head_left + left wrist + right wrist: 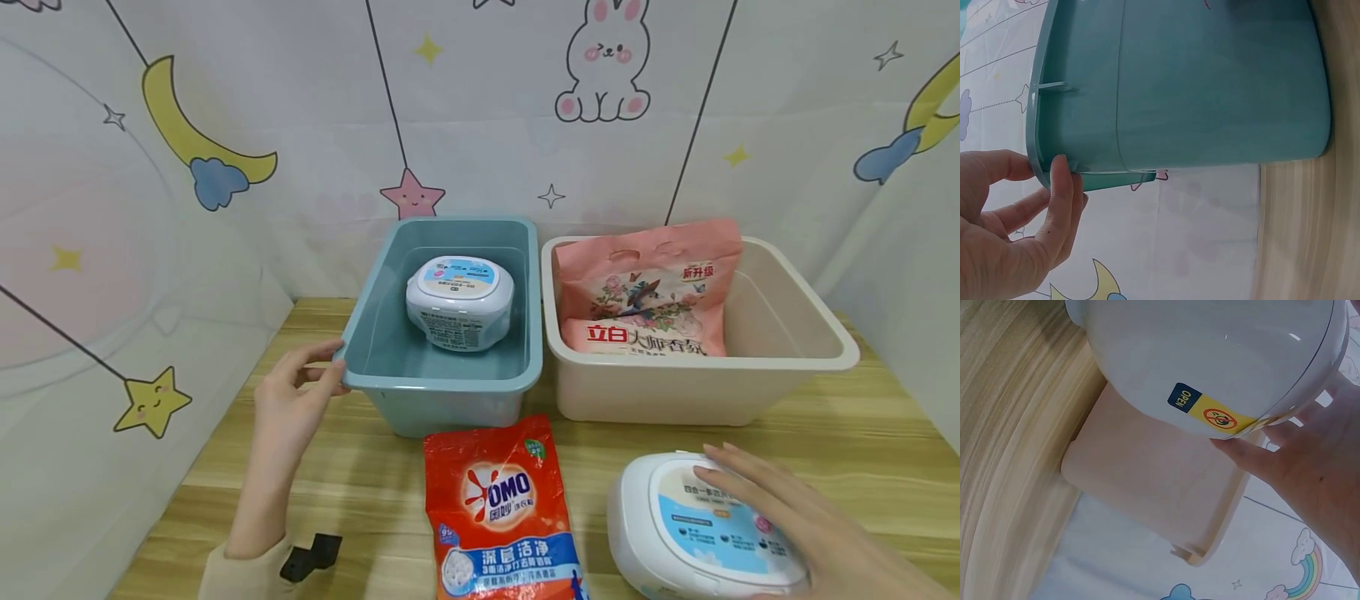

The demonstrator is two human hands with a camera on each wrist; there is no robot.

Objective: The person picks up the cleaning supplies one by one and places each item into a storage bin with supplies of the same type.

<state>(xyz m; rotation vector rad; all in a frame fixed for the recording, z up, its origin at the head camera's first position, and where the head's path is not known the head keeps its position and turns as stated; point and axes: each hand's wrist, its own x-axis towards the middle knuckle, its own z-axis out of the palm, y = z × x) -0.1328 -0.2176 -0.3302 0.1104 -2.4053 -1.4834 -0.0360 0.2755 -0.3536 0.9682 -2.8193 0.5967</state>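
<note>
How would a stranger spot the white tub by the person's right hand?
On the wooden table stand a teal bin and a cream bin. Nearer the viewer than the cream bin, just right of the red OMO bag, is the white tub. Its look-alike sits inside the teal bin; this one is outside both, with the right hand on it.

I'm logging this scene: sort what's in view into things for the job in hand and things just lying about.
Apparently in the job:
teal bin, pinched by left hand
front white tub, touched by right hand

Apparently lying about:
red OMO bag
beige bin
pink bag
second white tub
</note>
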